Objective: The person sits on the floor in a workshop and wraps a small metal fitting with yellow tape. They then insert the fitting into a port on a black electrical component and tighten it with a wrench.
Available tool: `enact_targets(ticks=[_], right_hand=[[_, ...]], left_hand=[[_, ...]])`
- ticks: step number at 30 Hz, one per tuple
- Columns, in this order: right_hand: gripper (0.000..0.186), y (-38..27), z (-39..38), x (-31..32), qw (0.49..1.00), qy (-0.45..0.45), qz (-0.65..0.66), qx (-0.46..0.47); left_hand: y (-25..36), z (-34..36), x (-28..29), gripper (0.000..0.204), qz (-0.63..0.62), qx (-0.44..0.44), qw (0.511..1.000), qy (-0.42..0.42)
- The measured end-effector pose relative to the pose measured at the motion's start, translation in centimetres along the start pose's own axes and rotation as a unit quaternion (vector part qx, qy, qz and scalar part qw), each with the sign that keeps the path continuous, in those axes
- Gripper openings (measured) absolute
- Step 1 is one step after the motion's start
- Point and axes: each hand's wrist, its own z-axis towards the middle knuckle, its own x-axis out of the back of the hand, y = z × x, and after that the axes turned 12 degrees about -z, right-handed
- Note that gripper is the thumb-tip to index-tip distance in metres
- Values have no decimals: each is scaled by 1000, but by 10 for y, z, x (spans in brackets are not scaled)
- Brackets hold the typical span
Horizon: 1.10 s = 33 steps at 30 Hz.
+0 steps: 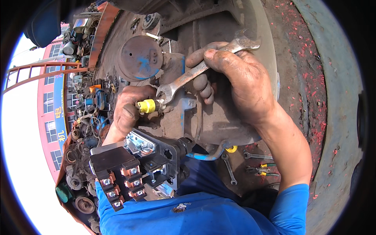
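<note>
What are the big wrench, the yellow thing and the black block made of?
The wrench looks like bare steel: grey and scuffed, with shiny patches. The yellow thing in the left hand may be plastic or tape; its bright colour alone doesn't settle it. The black block seems to be dull plastic, with crisp edges; its orange-brown tabs look like copper.

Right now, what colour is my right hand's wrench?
The wrench is silvery grey, clearest in the head view.

Bright blue shirt, short sleeve, small chest print; dark navy trousers; grimy fingers.
</note>
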Motion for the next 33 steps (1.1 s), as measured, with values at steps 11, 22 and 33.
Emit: enact_targets(ticks=[11, 22, 33], right_hand=[[36, -4, 9, -7, 998, -21, -55, 1], [31, 39, -52, -20, 863, 57, -248, 436], [39, 6, -58, -3, 996, 76, -32, 43]], left_hand=[[0, 1, -1, 110, 56, 0, 998, -15], [0, -4, -5, 110, 10, 22, 1000, 18], [-7, 0, 2, 101, 43, -61, 997, -33]])
